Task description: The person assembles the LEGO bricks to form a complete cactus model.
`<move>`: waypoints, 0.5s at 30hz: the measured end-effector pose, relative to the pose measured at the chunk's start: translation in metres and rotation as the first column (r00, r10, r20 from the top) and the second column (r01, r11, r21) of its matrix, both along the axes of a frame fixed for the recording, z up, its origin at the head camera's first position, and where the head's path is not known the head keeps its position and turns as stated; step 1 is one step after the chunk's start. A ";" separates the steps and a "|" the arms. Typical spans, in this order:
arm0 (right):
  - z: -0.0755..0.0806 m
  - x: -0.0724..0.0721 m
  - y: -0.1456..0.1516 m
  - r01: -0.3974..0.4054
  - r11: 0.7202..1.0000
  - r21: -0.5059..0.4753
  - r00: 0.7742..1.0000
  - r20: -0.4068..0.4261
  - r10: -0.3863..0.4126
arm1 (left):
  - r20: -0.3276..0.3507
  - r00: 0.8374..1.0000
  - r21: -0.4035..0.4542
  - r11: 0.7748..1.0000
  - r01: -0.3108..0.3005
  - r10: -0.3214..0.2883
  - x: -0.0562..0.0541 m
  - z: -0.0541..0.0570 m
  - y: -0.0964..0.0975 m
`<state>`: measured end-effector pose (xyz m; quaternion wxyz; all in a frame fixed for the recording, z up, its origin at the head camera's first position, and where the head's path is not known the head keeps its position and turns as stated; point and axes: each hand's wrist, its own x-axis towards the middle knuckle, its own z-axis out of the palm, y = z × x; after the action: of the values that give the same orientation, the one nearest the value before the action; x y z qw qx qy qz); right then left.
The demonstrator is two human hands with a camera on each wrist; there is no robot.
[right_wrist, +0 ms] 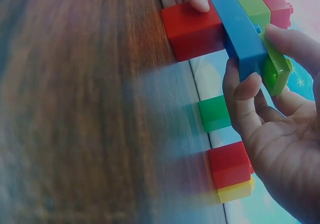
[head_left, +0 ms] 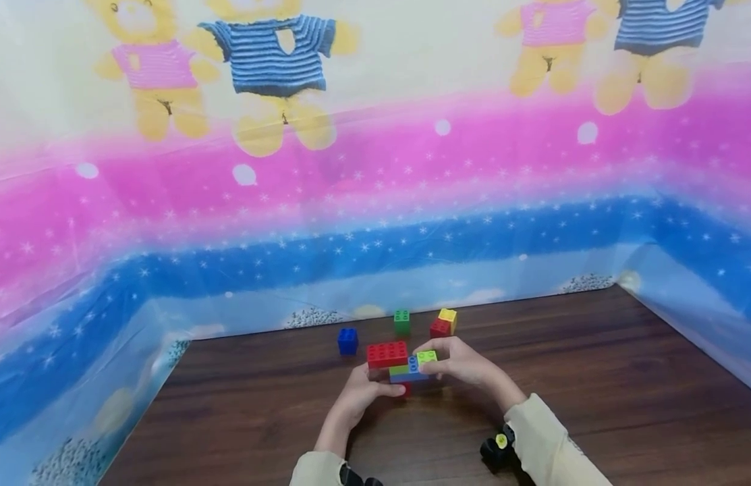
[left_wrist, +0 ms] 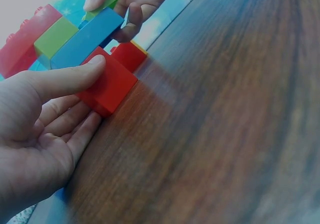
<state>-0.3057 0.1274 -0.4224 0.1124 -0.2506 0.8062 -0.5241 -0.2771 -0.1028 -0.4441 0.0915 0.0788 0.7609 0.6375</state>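
Note:
Between the hands stands a stack of toy building bricks. Its base is a red block [left_wrist: 112, 86] on the table, with a long blue brick [left_wrist: 87, 44] across it. On the blue brick's left part sits a lime brick [left_wrist: 52, 40], topped by a long red brick [head_left: 387, 354] that juts out to the left. My left hand [head_left: 358, 395] grips the red base block, thumb on its near face. At the stack's right end my right hand [head_left: 463, 364] pinches a thin lime brick [right_wrist: 276, 66], which looks tilted over the blue brick's studs. Whether it is joined there I cannot tell.
Behind the stack on the brown wooden table [head_left: 241, 405] stand a blue block [head_left: 347, 342], a green block [head_left: 402, 322], and a red block [head_left: 439, 329] against a yellow one [head_left: 449, 317]. A printed cloth [head_left: 375, 250] with bears hangs along the table's back and sides.

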 end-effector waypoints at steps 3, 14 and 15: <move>-0.001 -0.002 0.000 0.002 1.000 0.012 1.000 -0.002 -0.002 | -0.004 1.000 0.003 1.000 0.003 -0.003 -0.001 -0.001 0.000; 0.000 -0.001 -0.010 -0.057 0.996 0.068 0.994 -0.091 0.063 | -0.021 0.999 0.013 1.000 0.029 -0.028 -0.001 -0.002 -0.003; 0.000 -0.001 -0.010 -0.057 0.996 0.068 0.993 -0.099 0.063 | -0.026 0.999 0.014 0.999 0.033 -0.032 -0.001 -0.002 -0.004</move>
<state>-0.3071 0.1169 -0.4220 0.0952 -0.2973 0.8196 -0.4805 -0.2786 -0.1064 -0.4457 0.0915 0.1001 0.7559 0.6405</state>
